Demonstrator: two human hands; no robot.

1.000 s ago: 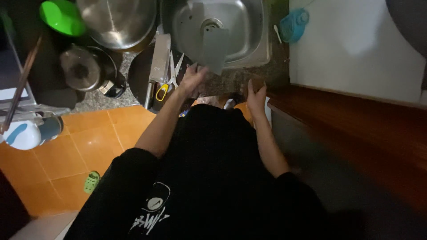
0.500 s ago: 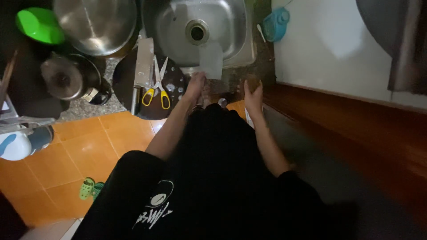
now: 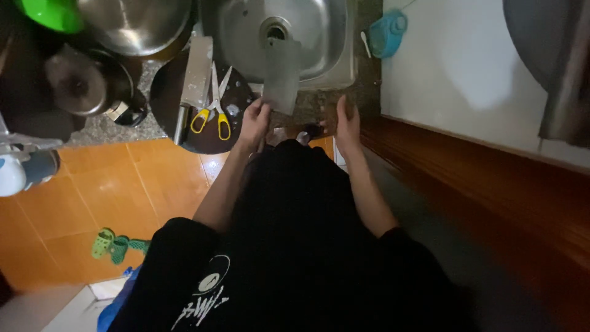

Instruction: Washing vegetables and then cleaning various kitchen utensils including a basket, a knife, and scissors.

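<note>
My left hand (image 3: 254,122) grips the handle of a wide grey cleaver (image 3: 281,75), whose blade points out over the front rim of the steel sink (image 3: 335,58). My right hand (image 3: 346,121) hangs beside it at the counter's edge, fingers loosely curled, holding nothing. Just left of my left hand a dark round pan (image 3: 165,98) carries a second cleaver (image 3: 193,80) and yellow-handled scissors (image 3: 212,107).
A big steel bowl (image 3: 135,21), a green bowl (image 3: 52,13) and a lidded pot (image 3: 83,86) crowd the counter at left. A blue scrubber (image 3: 387,35) lies right of the sink. A wooden ledge (image 3: 467,184) runs along the right. Green sandals (image 3: 110,244) sit on the orange floor tiles.
The view has shifted so the sink sits higher and nearer. The cleaver in my left hand has drawn back from inside the sink toward its front rim.
</note>
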